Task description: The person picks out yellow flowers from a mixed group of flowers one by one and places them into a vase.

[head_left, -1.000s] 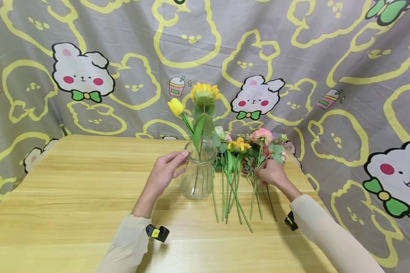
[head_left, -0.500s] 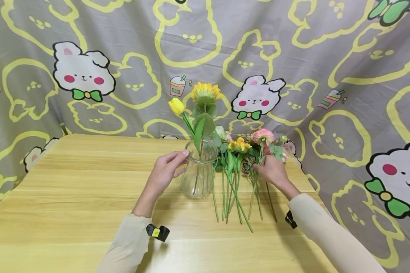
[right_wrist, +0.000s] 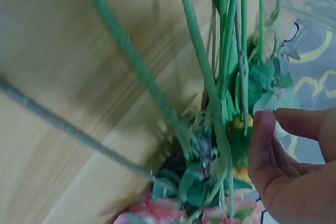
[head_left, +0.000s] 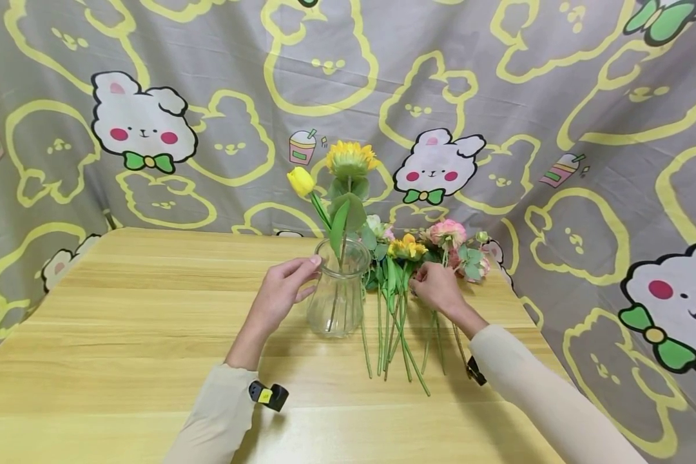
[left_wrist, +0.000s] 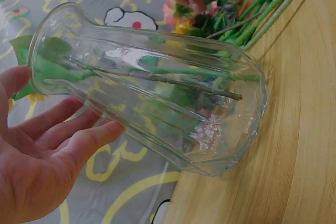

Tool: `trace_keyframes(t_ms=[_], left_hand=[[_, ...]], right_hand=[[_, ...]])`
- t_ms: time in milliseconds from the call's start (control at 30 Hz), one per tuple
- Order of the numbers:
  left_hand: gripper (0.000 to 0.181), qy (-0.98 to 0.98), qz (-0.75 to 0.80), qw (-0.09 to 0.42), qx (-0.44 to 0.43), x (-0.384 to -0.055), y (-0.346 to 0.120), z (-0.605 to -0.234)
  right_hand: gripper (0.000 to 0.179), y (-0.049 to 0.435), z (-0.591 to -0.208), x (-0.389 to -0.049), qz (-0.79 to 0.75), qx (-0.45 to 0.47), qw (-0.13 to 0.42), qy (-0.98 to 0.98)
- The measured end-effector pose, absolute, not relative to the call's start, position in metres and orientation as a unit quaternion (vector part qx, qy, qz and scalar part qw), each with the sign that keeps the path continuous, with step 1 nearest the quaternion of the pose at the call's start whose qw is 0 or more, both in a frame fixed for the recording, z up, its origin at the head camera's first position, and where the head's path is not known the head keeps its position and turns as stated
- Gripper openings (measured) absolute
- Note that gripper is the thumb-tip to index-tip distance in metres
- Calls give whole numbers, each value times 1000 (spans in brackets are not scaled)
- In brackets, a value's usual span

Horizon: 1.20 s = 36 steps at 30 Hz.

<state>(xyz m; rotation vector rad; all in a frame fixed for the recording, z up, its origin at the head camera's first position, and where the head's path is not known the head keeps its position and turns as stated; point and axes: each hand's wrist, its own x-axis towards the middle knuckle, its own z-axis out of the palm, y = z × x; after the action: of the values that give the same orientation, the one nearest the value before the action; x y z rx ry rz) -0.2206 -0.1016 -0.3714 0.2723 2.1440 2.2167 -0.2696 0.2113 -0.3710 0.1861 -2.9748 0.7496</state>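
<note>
A clear glass vase [head_left: 334, 303] stands upright on the table, holding a yellow sunflower [head_left: 350, 158] and a yellow tulip [head_left: 301, 182]. My left hand [head_left: 281, 290] touches the vase's rim from the left; in the left wrist view its other fingers extend loosely along the glass. My right hand [head_left: 441, 289] is over the loose flowers, next to an orange-yellow flower [head_left: 407, 247]. In the right wrist view its thumb and index fingertips nearly meet beside the green stems [right_wrist: 231, 51]. Whether a stem lies between them is unclear.
Pink flowers [head_left: 448, 233] with leaves lie at the right, their stems toward me. A white flower [head_left: 376, 225] lies behind the vase. A patterned grey curtain [head_left: 226, 129] hangs behind the wooden table [head_left: 151, 335].
My right hand has moved left, from the pink flowers' stems toward the orange-yellow flower. My left hand and the vase have stayed in place.
</note>
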Motion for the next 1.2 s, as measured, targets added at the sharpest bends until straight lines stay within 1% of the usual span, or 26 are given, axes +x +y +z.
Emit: trace_keyframes(t_ms=[300, 500, 633, 800, 1200], left_hand=[[56, 690, 718, 23, 87, -220, -102, -371], [56, 689, 719, 22, 88, -219, -101, -369], [55, 688, 720, 23, 86, -219, -102, -369], [55, 688, 721, 24, 85, -219, -102, -369], [54, 689, 719, 24, 84, -219, -102, -369]], right_hand=[[17, 200, -386, -271, 244, 46, 4, -969], [27, 195, -393, -272, 248, 27, -11, -968], [19, 193, -397, -272, 267, 18, -9, -964], [24, 191, -402, -274, 294, 11, -15, -956], [21, 191, -406, -277, 360, -13, -44, -932]])
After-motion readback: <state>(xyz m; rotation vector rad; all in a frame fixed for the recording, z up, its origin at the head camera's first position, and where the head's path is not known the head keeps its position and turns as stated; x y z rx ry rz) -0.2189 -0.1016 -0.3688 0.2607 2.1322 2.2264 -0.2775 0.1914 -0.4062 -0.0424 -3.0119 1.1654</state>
